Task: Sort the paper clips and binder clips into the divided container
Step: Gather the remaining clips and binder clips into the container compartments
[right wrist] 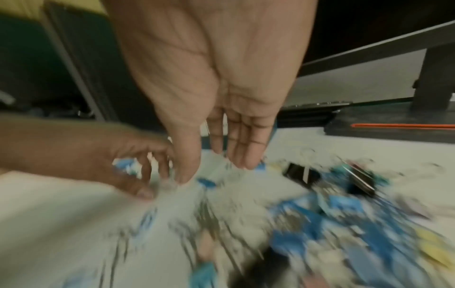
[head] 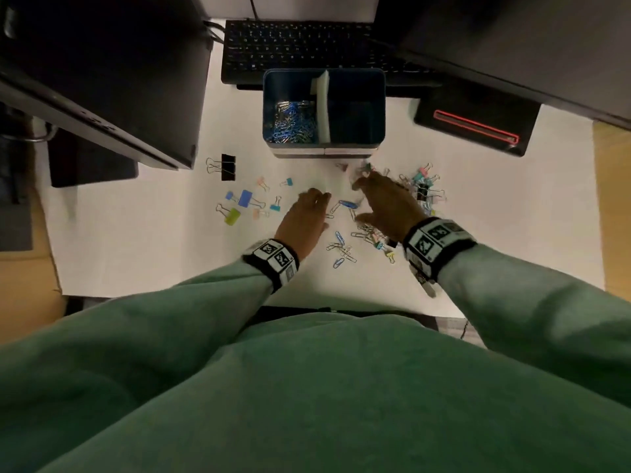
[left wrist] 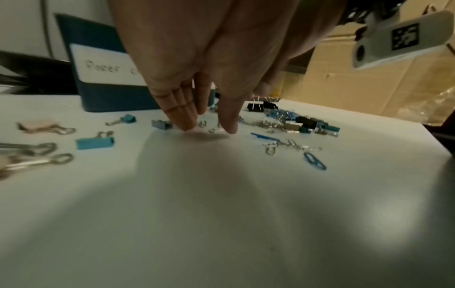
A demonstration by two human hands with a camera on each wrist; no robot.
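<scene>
A dark blue divided container (head: 323,110) stands at the back of the white desk; its left half holds several paper clips (head: 293,122), its right half looks dark, contents unclear. My left hand (head: 307,216) reaches down with straight fingers (left wrist: 187,118) touching the desk beside small silver clips (left wrist: 214,129). My right hand (head: 382,203) hovers open, palm down, over a mixed pile of paper and binder clips (head: 421,186); its fingers (right wrist: 243,150) are spread and hold nothing. Loose paper clips (head: 341,250) lie between the wrists. Coloured binder clips (head: 246,199) lie scattered to the left.
A black binder clip (head: 227,167) lies at the far left. A keyboard (head: 300,49) sits behind the container, a black stand with a red line (head: 478,126) at the right, and dark monitor bases (head: 102,80) at the left. The container bears a white label (left wrist: 103,68).
</scene>
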